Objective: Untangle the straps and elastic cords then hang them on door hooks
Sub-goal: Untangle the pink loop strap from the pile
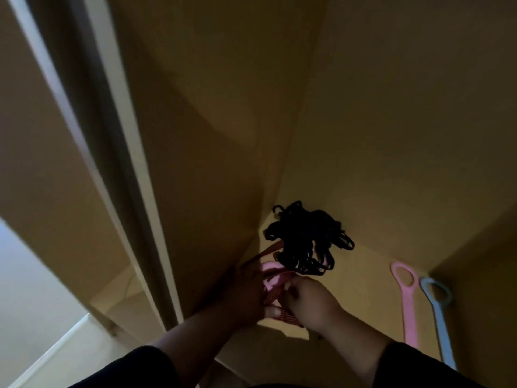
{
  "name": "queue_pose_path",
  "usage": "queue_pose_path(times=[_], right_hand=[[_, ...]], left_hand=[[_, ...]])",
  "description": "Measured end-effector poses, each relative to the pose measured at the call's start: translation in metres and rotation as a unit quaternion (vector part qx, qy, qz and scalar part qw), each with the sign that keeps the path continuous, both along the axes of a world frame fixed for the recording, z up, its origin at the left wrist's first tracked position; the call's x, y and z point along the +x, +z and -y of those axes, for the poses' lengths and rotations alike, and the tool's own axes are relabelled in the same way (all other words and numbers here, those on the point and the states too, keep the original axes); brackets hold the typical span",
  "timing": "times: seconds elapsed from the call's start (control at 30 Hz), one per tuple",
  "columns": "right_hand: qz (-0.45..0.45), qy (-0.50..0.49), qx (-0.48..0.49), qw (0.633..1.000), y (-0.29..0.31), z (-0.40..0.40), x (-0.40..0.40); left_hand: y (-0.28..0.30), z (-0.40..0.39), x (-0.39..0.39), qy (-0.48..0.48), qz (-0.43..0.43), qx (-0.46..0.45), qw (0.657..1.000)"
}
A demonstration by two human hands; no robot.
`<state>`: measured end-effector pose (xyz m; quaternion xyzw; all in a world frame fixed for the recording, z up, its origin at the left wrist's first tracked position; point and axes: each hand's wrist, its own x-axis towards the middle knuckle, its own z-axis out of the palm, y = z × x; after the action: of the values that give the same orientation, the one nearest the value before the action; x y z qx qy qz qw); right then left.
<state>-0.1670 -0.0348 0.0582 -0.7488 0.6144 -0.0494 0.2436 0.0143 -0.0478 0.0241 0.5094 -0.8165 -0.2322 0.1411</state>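
A tangled bunch of black elastic cords [306, 238] hangs against the tan door near its corner. Just below it a pink hook [270, 271] shows between my hands. A red striped strap [282, 313] runs from the pink hook down between my hands, and an orange-red strap end [268, 252] slants up toward the black cords. My left hand [246, 295] holds the strap with curled fingers, thumb near its lower part. My right hand [313, 301] pinches the same strap from the right side.
A pink ring-topped hook [405, 292] and a pale blue ring-topped hook [439, 306] hang side by side at the right. A white door frame edge [117, 163] runs diagonally at the left, with a pale floor [30, 317] beyond. The scene is dim.
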Motion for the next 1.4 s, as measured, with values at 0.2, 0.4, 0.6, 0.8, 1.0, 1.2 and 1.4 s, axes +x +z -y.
queue_pose_path(times=[0.2, 0.4, 0.6, 0.8, 1.0, 1.2, 1.4], right_hand=[[0.01, -0.046, 0.015, 0.999, -0.022, 0.021, -0.02], [0.024, 0.016, -0.027, 0.999, -0.027, 0.034, -0.008], [-0.147, 0.058, 0.021, 0.987, -0.034, 0.042, 0.0], [-0.178, 0.032, 0.004, 0.983, -0.044, 0.04, 0.0], [-0.219, 0.084, -0.055, 0.971, -0.044, 0.043, 0.0], [-0.18, 0.152, -0.045, 0.971, -0.049, 0.043, -0.002], [0.015, 0.119, -0.019, 0.993, -0.05, 0.038, -0.018]], left_hand=[[-0.028, -0.008, 0.006, 0.125, -0.147, 0.029, 0.981], [-0.028, -0.012, 0.009, 0.117, -0.2, 0.086, 0.969], [-0.035, -0.009, 0.008, 0.169, -0.19, 0.082, 0.964], [-0.043, -0.007, 0.007, 0.211, -0.189, 0.09, 0.955], [-0.04, -0.01, 0.009, 0.221, -0.169, 0.082, 0.957], [-0.041, -0.008, 0.008, 0.216, -0.134, 0.068, 0.965], [-0.039, -0.01, 0.009, 0.209, -0.111, 0.042, 0.971]])
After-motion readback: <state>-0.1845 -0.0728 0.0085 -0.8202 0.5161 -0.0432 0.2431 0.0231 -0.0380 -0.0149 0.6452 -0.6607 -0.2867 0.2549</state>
